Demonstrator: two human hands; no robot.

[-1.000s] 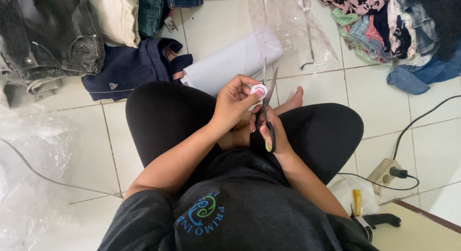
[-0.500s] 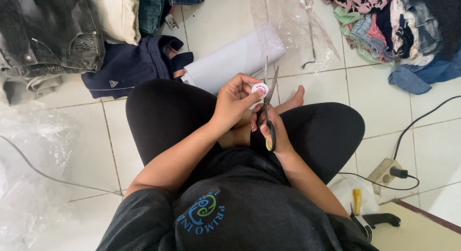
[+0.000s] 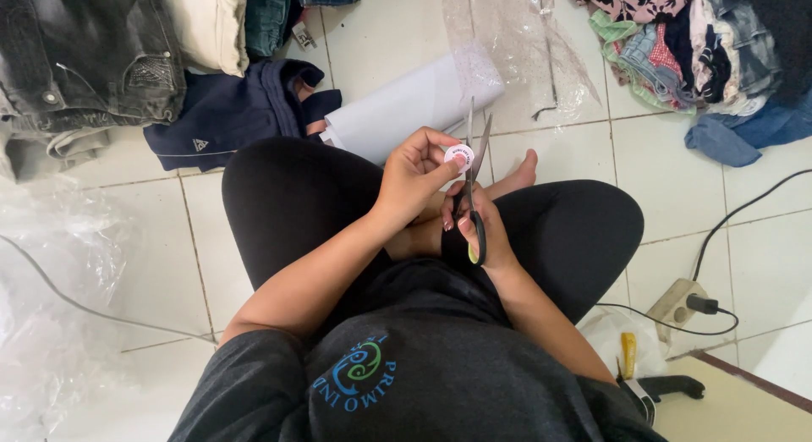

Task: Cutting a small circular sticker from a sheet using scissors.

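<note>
The person sits cross-legged on the tiled floor (image 3: 152,239), and against the earlier views almost nothing has shifted; both hands sit as they did a second ago, so the snipping looks paused or barely under way; the right hand (image 3: 480,235) is closed through the handles of black scissors (image 3: 472,184), blades parted and pointing up; the left hand (image 3: 414,175) pinches a small round white-and-pink sticker (image 3: 459,157) between thumb and fingertips, just beside the blades, over the lap; whether an edge touches the sticker cannot be told; farther off lie a white paper roll (image 3: 406,104), a navy garment (image 3: 228,116), clear plastic sheet (image 3: 524,44) and a clothes heap (image 3: 702,44); the power strip (image 3: 677,302) is half hidden.
</note>
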